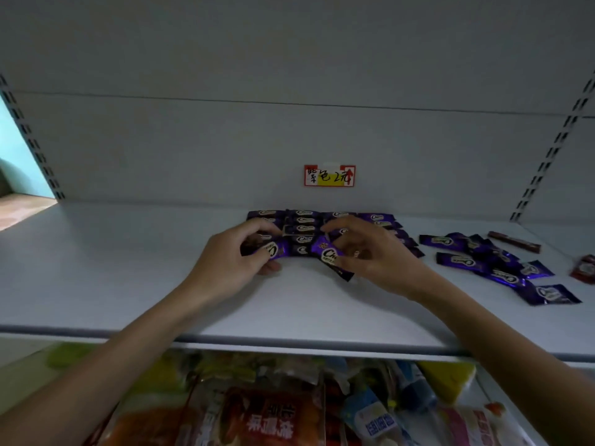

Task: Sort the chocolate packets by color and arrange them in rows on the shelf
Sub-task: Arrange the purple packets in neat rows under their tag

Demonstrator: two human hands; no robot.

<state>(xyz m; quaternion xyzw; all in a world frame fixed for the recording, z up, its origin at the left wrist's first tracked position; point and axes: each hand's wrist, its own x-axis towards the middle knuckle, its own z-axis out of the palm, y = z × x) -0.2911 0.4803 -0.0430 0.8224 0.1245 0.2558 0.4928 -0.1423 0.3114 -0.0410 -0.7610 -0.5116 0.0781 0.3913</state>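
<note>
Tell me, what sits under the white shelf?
Colourful snack bags, one orange-red with print, crowd the space below the shelf. The shelf board covers whatever lies further back.

On the white shelf [128,268], the left hand [235,259] grips a purple packet [275,251] at the near left end of the purple rows [306,222]. The right hand [373,252] pinches a tilted packet [331,256]. A loose pile [495,262] lies to the right, with red packets [515,241] beyond it.
</note>
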